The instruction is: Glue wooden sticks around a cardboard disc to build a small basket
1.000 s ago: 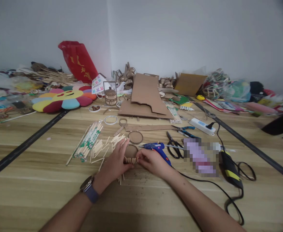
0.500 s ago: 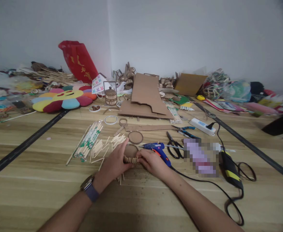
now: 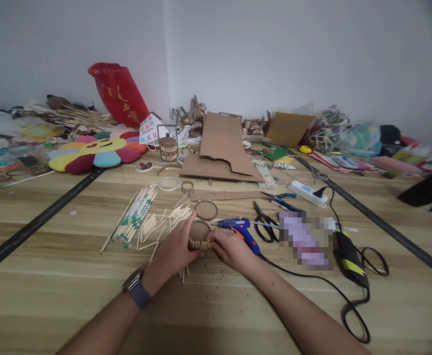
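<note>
Low in the middle, a small round basket (image 3: 200, 245) shows a cardboard-brown base and a row of short upright wooden sticks along its near side. My left hand (image 3: 175, 246) is curved around the basket's left side, thumb in front and fingers behind. At the right end of the row my right hand (image 3: 230, 246) pinches what looks like a short stick against the rim, mostly hidden by the fingertips. Just behind lies a dark-edged cardboard ring (image 3: 206, 210). A blue hot glue gun (image 3: 242, 229) rests beyond my right hand, its nozzle towards the basket.
Loose cut sticks (image 3: 149, 226) and a packet of sticks (image 3: 136, 214) lie to the left. Scissors (image 3: 264, 224), pliers (image 3: 284, 197), a power strip (image 3: 308, 192) and a black-and-yellow tool (image 3: 351, 256) with a cable are on the right. Cardboard sheets (image 3: 223, 143) and a finished lidded basket (image 3: 169, 148) stand behind.
Almost nothing differs. Both hands stay at the basket, with only a very slight shift of the fingers and of the camera's view.
</note>
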Demonstrator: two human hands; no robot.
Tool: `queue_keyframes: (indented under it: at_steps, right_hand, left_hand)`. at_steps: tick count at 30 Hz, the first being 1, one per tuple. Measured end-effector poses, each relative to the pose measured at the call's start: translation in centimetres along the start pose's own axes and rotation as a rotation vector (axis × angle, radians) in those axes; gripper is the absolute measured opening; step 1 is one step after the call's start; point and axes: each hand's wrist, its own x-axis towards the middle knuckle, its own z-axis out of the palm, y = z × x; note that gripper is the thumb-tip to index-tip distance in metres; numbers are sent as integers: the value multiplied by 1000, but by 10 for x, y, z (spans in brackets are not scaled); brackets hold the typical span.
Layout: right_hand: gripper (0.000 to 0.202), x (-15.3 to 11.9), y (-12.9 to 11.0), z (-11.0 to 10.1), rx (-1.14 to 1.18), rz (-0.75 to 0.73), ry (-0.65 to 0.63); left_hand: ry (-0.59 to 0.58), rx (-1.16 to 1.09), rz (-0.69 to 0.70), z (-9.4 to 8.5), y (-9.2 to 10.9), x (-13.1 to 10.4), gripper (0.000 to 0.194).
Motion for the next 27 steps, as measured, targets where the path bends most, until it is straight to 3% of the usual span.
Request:
queue_keyframes:
  at_steps: [5,9,13,18,22,27]
  right_hand:
    - [15,-2,-3,-4,-4,-29,23]
    - [33,-3,-8,-18,-56,-51,63]
    - [13,-3,-14,-43,-186,175,107]
    - [23,-19,-11,-68,-454,614,1]
    - [22,-35,-2,-66,-362,715,-80]
    - [16,-41,4,-59,-192,753,28]
  left_hand:
    - [45,11,45,4,-4,-1,91]
    - [75,42,79,6,-6,-3,90]
    - [47,37,77,2,-8,-2,91]
    - [17,42,64,-3,-10,-2,94]
    - [32,24,9,1,-6,-5,105]
    - [100,68,-18,7,2,-4,102]
